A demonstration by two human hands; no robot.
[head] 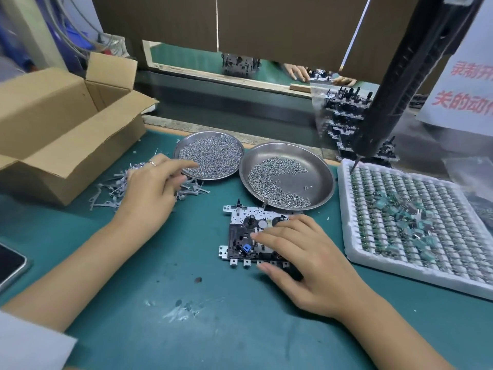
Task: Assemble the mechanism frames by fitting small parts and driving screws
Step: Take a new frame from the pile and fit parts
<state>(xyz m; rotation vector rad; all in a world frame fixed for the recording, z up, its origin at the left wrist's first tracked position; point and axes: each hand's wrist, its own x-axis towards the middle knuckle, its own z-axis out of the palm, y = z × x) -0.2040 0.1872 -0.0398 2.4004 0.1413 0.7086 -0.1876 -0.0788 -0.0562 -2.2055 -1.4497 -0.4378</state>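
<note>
A mechanism frame (244, 231) of white metal and black plastic, with a small blue part, lies flat on the green mat. My right hand (296, 252) rests on its right half, fingers spread over it and thumb at its near edge, holding it down. My left hand (153, 185), a ring on one finger, hovers over a pile of small grey metal parts (112, 190), its index finger reaching to the rim of the left steel dish (210, 156) full of screws. Whether the fingers pinch anything is hidden. A second steel dish (317, 177) holds fewer screws.
An open cardboard box (61, 129) stands at the left. A white foam tray (416, 222) of small green components fills the right side, with a hanging black electric screwdriver (394, 89) above its far corner. A phone (10, 265) lies at the left edge. Stacked frames (344, 110) sit behind.
</note>
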